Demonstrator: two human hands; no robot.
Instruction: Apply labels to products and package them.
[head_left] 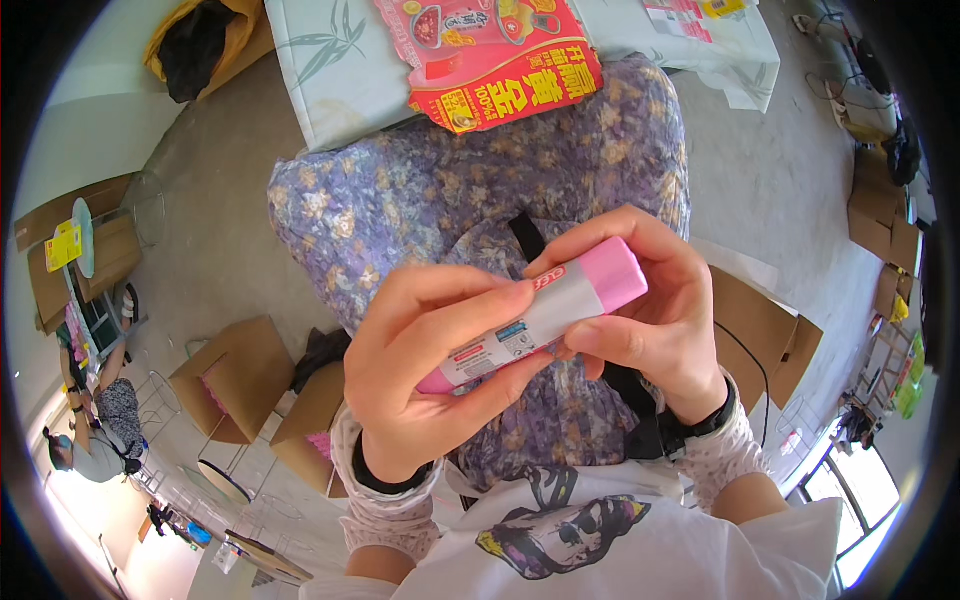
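My left hand (410, 355) and my right hand (665, 300) hold a pink bar or tube (548, 318) with a grey printed label between them, above my lap. It tilts up toward the right. The left fingers wrap the lower left end, with the forefinger lying along the label. My right thumb and fingers grip it near the bare pink end at the upper right. What kind of thing it is, I cannot make out. Under the hands spreads a purple floral cloth (370, 215), padded in look, with a black strap (526, 236) on it.
Ahead stands a table with a pale leaf-patterned cover (330, 65), bearing a red and pink printed package (510, 95). Open cardboard boxes (228, 375) stand at left, another brown box (765, 345) at right. Far left, another person (105, 430) is near wire racks.
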